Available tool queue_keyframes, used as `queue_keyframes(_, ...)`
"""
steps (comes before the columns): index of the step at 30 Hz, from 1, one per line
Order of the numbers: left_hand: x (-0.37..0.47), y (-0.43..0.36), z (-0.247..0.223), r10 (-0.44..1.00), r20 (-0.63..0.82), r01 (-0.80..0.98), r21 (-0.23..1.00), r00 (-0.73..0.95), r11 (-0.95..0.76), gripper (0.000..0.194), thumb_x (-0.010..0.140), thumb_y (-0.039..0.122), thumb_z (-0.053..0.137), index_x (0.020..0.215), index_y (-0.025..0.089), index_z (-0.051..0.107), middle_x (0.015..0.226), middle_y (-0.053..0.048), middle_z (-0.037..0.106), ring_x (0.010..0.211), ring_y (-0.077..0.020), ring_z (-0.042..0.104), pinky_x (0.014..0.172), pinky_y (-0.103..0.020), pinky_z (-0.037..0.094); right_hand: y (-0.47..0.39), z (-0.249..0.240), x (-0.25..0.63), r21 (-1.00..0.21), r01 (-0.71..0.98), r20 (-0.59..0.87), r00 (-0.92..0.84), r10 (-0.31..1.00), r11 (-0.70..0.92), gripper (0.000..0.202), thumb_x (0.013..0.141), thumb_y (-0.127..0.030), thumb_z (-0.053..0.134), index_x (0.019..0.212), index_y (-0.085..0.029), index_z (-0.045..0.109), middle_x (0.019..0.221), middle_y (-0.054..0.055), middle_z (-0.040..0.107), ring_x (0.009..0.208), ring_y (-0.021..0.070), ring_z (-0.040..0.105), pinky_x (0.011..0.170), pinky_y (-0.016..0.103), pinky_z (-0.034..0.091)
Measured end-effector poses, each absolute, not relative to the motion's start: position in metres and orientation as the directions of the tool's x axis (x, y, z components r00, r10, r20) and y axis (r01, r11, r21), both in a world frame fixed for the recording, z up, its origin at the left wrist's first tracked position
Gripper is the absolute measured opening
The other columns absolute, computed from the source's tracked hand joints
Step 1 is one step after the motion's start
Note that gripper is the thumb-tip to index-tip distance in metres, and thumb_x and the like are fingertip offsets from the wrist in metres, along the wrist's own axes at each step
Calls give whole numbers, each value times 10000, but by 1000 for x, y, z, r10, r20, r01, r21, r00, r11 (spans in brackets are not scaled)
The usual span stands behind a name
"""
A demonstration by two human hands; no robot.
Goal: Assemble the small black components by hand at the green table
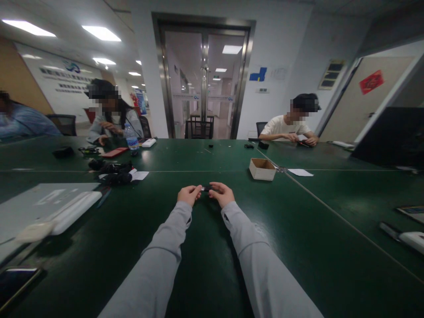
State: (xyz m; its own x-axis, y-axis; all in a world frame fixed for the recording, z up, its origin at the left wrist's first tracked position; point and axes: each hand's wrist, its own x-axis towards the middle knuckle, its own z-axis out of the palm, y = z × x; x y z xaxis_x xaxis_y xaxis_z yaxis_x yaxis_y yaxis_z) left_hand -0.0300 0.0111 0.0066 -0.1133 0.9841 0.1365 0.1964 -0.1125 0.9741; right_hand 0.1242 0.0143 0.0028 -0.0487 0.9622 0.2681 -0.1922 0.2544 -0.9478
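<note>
Both my hands meet over the green table, in front of me. Between them is a small black piece with a shiny metal-like end, too small to name more exactly. My left hand pinches its shiny left end between thumb and fingers. On its dark right end are the thumb and fingertips of my right hand, closed around it. My fingers partly cover the piece.
An open cardboard box stands ahead right, near a white paper. Left are black gear, a water bottle, a laptop, a white power bank and a phone. Several people sit at the table's far side.
</note>
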Motion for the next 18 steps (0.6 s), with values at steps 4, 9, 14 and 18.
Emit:
queue_keyframes(4, -30, 9, 8, 981, 135, 225, 969, -139, -101, 405, 638, 524, 562, 673, 130, 646, 555, -25, 586, 484, -99, 517, 481, -208, 419, 14, 4, 125, -945, -203, 276, -83, 958, 255, 394, 542, -162, 721, 924, -147, 624, 845, 61, 616, 587, 146, 601, 562, 267, 537)
queue_keyframes(9, -28, 7, 10, 972, 150, 259, 961, -182, -100, 427, 642, 544, 549, 671, 132, 656, 534, -25, 579, 474, -103, 511, 482, -214, 411, 12, 4, 124, -946, -194, 279, -72, 958, 261, 379, 558, -151, 716, 926, -153, 627, 871, 67, 616, 584, 143, 601, 562, 268, 537)
queue_keyframes(14, -28, 3, 14, 964, 171, 314, 944, -204, -101, 420, 666, 538, 530, 634, 139, 658, 524, -23, 579, 478, -102, 507, 513, -219, 406, 10, 5, 124, -948, -180, 280, -73, 957, 263, 368, 573, -128, 707, 931, -151, 628, 888, 77, 614, 582, 142, 601, 564, 271, 535)
queue_keyframes(18, -28, 1, 16, 959, 182, 361, 928, -218, -94, 420, 681, 536, 515, 606, 146, 653, 505, -18, 568, 475, -105, 500, 523, -224, 397, 9, 8, 123, -952, -160, 278, -83, 957, 262, 359, 584, -122, 701, 934, -152, 627, 894, 76, 615, 583, 136, 599, 581, 275, 536)
